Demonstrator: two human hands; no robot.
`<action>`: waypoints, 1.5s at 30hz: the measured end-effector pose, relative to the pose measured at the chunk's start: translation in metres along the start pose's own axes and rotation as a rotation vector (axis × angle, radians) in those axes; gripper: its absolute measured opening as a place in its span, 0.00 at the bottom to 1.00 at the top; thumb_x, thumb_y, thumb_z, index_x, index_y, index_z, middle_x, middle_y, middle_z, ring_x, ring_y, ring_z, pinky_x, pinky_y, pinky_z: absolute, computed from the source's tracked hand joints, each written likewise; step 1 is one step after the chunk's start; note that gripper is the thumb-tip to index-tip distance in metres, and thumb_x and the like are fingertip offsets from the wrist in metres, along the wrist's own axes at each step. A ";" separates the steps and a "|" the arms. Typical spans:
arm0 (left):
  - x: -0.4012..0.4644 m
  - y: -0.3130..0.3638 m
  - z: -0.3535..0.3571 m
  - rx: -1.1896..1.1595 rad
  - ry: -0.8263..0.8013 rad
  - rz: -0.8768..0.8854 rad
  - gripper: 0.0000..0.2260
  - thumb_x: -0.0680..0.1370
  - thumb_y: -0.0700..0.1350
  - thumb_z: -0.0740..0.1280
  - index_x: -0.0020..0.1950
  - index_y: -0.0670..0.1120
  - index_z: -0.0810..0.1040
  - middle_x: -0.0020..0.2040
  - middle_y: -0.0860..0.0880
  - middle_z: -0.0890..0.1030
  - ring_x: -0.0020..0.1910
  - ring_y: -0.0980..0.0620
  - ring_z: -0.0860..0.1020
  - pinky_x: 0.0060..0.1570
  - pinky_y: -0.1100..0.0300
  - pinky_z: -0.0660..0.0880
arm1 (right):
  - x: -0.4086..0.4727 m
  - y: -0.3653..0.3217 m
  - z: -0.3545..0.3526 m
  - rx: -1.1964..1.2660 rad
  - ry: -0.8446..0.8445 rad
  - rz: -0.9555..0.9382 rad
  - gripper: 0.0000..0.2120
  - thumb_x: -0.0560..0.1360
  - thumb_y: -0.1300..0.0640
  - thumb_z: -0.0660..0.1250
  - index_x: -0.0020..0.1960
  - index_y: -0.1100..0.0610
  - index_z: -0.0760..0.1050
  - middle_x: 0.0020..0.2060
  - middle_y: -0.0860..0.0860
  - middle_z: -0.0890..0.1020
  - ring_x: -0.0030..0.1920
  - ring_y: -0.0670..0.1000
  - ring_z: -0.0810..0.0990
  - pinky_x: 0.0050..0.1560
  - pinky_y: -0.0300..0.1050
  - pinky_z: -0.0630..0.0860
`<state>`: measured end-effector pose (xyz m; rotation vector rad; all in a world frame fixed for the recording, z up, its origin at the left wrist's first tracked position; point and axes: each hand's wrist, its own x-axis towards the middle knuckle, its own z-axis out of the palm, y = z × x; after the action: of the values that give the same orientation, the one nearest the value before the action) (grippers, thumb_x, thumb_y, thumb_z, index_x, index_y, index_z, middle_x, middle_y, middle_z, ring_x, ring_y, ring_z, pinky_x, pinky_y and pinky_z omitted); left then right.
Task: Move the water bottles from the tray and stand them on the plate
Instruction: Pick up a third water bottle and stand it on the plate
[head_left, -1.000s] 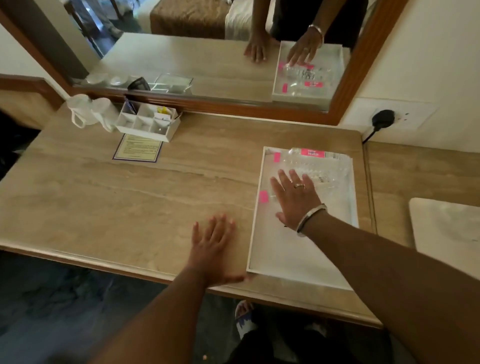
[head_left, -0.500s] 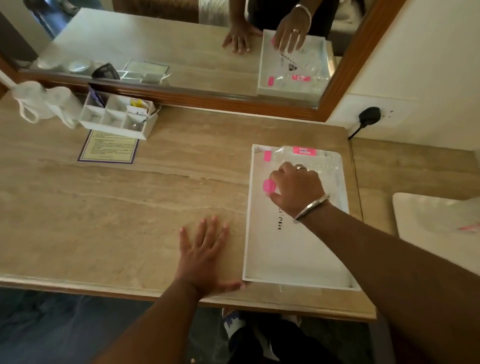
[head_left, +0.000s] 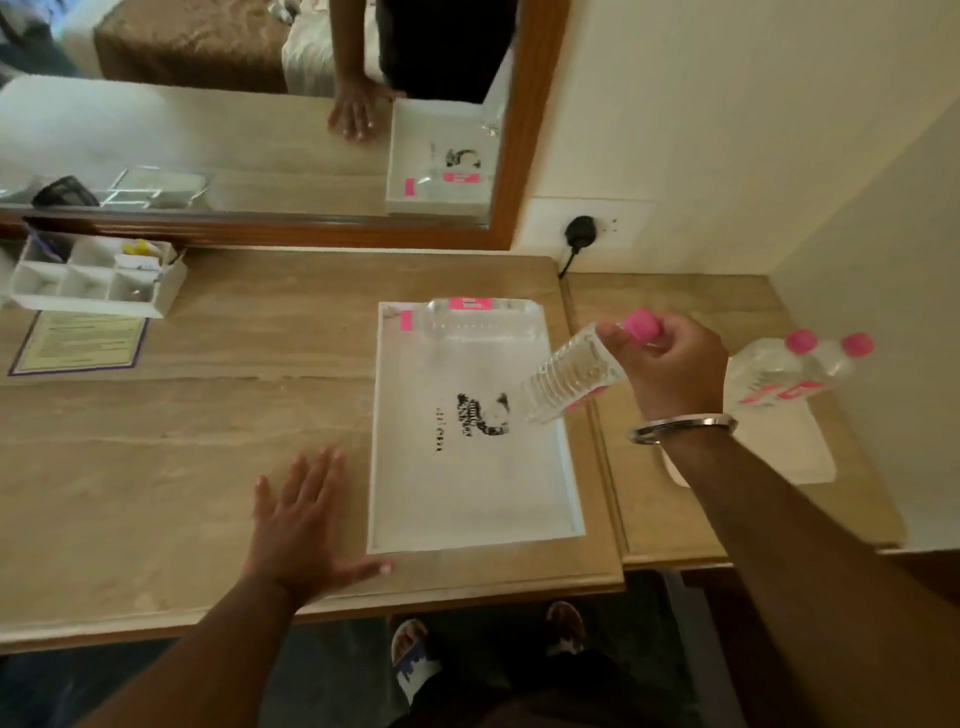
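A white tray (head_left: 400, 467) lies on the wooden desk. One clear water bottle (head_left: 480, 318) with a pink label lies on its side at the tray's far end. My right hand (head_left: 670, 364) grips a second clear bottle (head_left: 569, 382) near its pink cap and holds it tilted in the air over the tray's right edge. Two bottles with pink caps (head_left: 789, 369) stand upright on the white plate (head_left: 800, 457) at the right. My left hand (head_left: 306, 519) rests flat on the desk beside the tray's near left corner, fingers spread.
A white compartment organizer (head_left: 98, 283) and a printed card (head_left: 78, 343) sit at the far left. A mirror (head_left: 249, 114) runs along the back wall. A black plug (head_left: 581, 231) sits in the wall socket. The plate lies on a lower side table (head_left: 675, 519).
My right hand closed on a bottle in the tray, lifted it and carried it right over the tray's edge. The view turned right, showing the plate with two bottles. My left hand stayed put.
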<state>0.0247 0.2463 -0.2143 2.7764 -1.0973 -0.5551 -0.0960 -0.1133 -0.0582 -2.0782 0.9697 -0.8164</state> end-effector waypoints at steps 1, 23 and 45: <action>0.001 0.010 -0.002 -0.010 0.020 -0.012 0.65 0.56 0.86 0.53 0.81 0.47 0.42 0.81 0.43 0.44 0.79 0.40 0.41 0.75 0.31 0.42 | 0.001 0.007 -0.015 -0.006 0.006 -0.003 0.19 0.65 0.42 0.74 0.45 0.56 0.80 0.38 0.50 0.82 0.39 0.48 0.80 0.35 0.37 0.72; 0.093 0.417 0.107 -0.066 0.067 0.019 0.63 0.58 0.86 0.52 0.79 0.48 0.35 0.82 0.41 0.40 0.78 0.42 0.35 0.77 0.41 0.38 | 0.058 0.228 -0.212 -0.189 -0.024 0.015 0.24 0.60 0.37 0.76 0.45 0.51 0.74 0.40 0.48 0.80 0.38 0.51 0.79 0.36 0.43 0.74; 0.118 0.417 0.132 -0.065 -0.031 0.004 0.64 0.61 0.83 0.60 0.78 0.45 0.34 0.80 0.39 0.34 0.76 0.40 0.28 0.77 0.41 0.37 | 0.053 0.254 -0.185 -0.189 0.052 0.025 0.27 0.64 0.34 0.71 0.51 0.53 0.73 0.47 0.51 0.82 0.44 0.50 0.79 0.43 0.42 0.76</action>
<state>-0.2123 -0.1351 -0.2766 2.7184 -1.0705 -0.6239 -0.3060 -0.3379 -0.1422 -2.2083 1.1377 -0.7961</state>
